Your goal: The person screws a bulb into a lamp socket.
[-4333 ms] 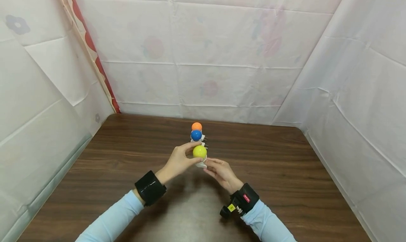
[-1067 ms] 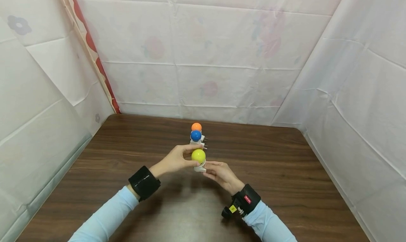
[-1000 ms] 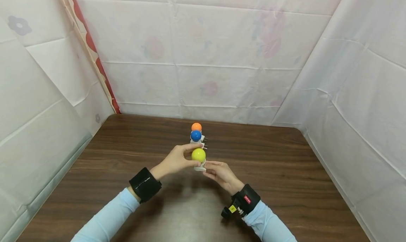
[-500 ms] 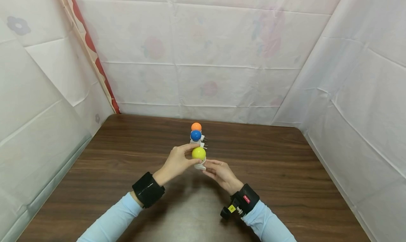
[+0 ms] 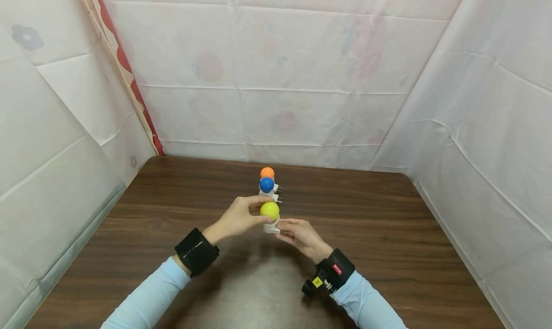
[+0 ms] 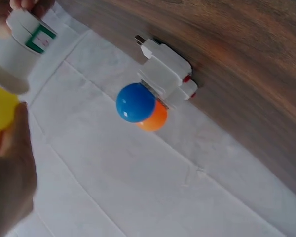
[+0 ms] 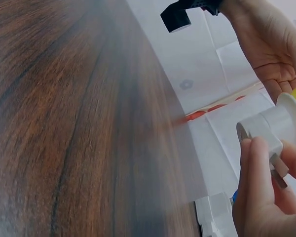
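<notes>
My left hand (image 5: 240, 216) pinches a yellow bulb (image 5: 269, 211) between thumb and fingers. Beneath the bulb is a white plug-in lamp socket (image 5: 270, 227), which my right hand (image 5: 303, 239) grips near its metal prongs (image 7: 278, 177). In the left wrist view the socket (image 6: 17, 54) has a green-edged label, and the yellow bulb (image 6: 1, 106) sits at its flared mouth. How deep the bulb sits in the socket is hidden. Just beyond my hands, a blue bulb (image 5: 267, 184) and an orange bulb (image 5: 267, 173) stand in white plug sockets, one behind the other.
A dark wood-grain table (image 5: 366, 214) lies under everything. White sheeting with faint prints (image 5: 284, 70) rises behind it and on both sides. The prongs of the two standing sockets (image 6: 165, 71) point to the right in the head view.
My left hand and wrist have turned slightly back and forth around the yellow bulb. Bulb and socket have shifted slightly toward me. The right hand keeps its grip, and the blue and orange bulbs stay put.
</notes>
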Action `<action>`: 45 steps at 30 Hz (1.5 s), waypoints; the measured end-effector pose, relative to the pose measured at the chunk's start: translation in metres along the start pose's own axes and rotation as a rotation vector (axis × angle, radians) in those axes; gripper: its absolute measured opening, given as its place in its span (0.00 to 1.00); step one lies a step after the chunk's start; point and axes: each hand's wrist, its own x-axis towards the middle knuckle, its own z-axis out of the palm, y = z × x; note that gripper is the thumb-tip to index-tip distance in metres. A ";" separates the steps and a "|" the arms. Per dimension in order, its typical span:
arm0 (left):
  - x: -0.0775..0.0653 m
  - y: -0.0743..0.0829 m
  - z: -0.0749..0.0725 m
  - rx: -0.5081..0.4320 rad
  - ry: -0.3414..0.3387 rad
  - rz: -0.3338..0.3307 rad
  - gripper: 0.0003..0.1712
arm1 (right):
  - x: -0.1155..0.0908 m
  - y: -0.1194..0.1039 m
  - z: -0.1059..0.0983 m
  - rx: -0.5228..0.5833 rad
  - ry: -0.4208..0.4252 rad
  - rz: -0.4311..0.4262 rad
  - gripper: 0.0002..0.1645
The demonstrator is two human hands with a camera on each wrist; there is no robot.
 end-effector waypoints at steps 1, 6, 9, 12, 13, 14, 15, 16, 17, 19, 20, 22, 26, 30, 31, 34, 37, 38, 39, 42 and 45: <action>0.001 -0.001 -0.002 -0.005 -0.025 0.001 0.28 | 0.000 0.000 0.000 -0.006 -0.007 0.002 0.26; 0.002 -0.004 -0.008 -0.049 -0.136 -0.033 0.29 | -0.001 0.000 -0.001 -0.021 -0.037 0.026 0.24; 0.003 -0.005 -0.010 -0.086 -0.165 -0.047 0.30 | -0.002 0.000 -0.001 -0.024 -0.045 0.024 0.23; 0.003 -0.005 -0.010 -0.122 -0.153 -0.053 0.31 | -0.002 -0.001 0.000 -0.020 -0.039 0.016 0.24; 0.003 -0.004 -0.008 -0.127 -0.138 -0.049 0.32 | -0.001 -0.001 0.000 -0.015 -0.034 0.013 0.24; 0.003 -0.004 -0.007 -0.124 -0.115 -0.048 0.33 | -0.001 -0.001 0.001 -0.007 -0.025 0.011 0.24; 0.002 -0.003 -0.004 -0.111 -0.081 -0.049 0.33 | -0.001 -0.002 0.001 0.001 -0.016 0.008 0.25; 0.001 -0.002 -0.002 -0.093 -0.044 -0.052 0.34 | -0.001 -0.002 0.002 0.005 -0.006 0.001 0.25; 0.001 -0.001 0.001 -0.075 -0.004 -0.062 0.35 | -0.001 -0.002 0.002 0.012 0.005 -0.001 0.25; -0.001 0.002 0.008 -0.029 0.075 -0.079 0.36 | 0.000 -0.003 0.003 0.022 0.025 -0.011 0.26; -0.002 0.004 0.010 -0.010 0.108 -0.088 0.36 | 0.000 -0.003 0.003 0.025 0.030 -0.017 0.25; -0.003 0.007 0.014 0.007 0.147 -0.096 0.34 | -0.001 -0.004 0.004 0.029 0.038 -0.026 0.25; -0.004 0.007 0.015 0.022 0.154 -0.084 0.32 | -0.001 -0.004 0.005 0.037 0.037 -0.019 0.25; -0.003 0.005 0.013 0.031 0.127 -0.058 0.31 | -0.001 -0.004 0.005 0.035 0.028 -0.014 0.26; -0.003 0.004 0.012 0.029 0.118 -0.052 0.31 | -0.001 -0.004 0.005 0.035 0.025 -0.016 0.25; -0.003 0.001 0.010 0.023 0.087 -0.051 0.30 | -0.001 -0.002 0.004 0.028 0.017 -0.017 0.25; -0.003 -0.002 0.008 0.017 0.056 -0.061 0.30 | -0.002 -0.001 0.004 0.016 0.006 -0.013 0.25; -0.003 -0.003 0.007 0.015 0.046 -0.060 0.30 | -0.002 0.000 0.004 0.008 0.002 -0.015 0.25; -0.002 -0.003 0.007 0.014 0.036 -0.059 0.30 | -0.002 0.000 0.004 0.008 0.002 -0.013 0.25; -0.001 -0.004 0.005 0.016 0.001 -0.047 0.30 | -0.003 0.000 0.003 0.005 -0.001 -0.013 0.25; 0.000 -0.003 0.003 0.018 -0.037 -0.038 0.29 | -0.003 0.000 0.003 0.006 -0.008 -0.003 0.26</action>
